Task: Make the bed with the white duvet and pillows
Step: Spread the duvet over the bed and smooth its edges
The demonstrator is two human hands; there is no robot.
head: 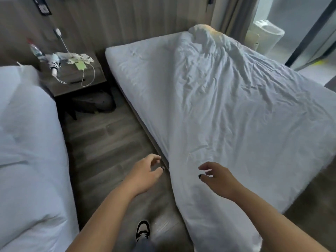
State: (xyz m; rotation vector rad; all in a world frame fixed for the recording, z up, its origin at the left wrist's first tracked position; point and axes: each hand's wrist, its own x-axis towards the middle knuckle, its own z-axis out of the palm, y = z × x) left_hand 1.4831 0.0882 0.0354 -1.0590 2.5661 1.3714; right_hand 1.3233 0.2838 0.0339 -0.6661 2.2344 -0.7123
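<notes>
A wrinkled white duvet lies slantwise over the bed, its near corner hanging off the foot down to the floor. At the head of the bed the duvet bulges over a lump with a yellowish top, perhaps a pillow. Bare white sheet shows on the bed's left part. My left hand hovers over the floor just left of the duvet's hanging edge, fingers loosely curled, holding nothing. My right hand hovers just above the duvet near the bed's corner, fingers loosely curled and empty.
A second white bed fills the left side. Between the beds stands a dark nightstand with a bottle, papers and white cables, and a dark bag beneath it. The wooden floor aisle holds my shoe. A glass door is at the far right.
</notes>
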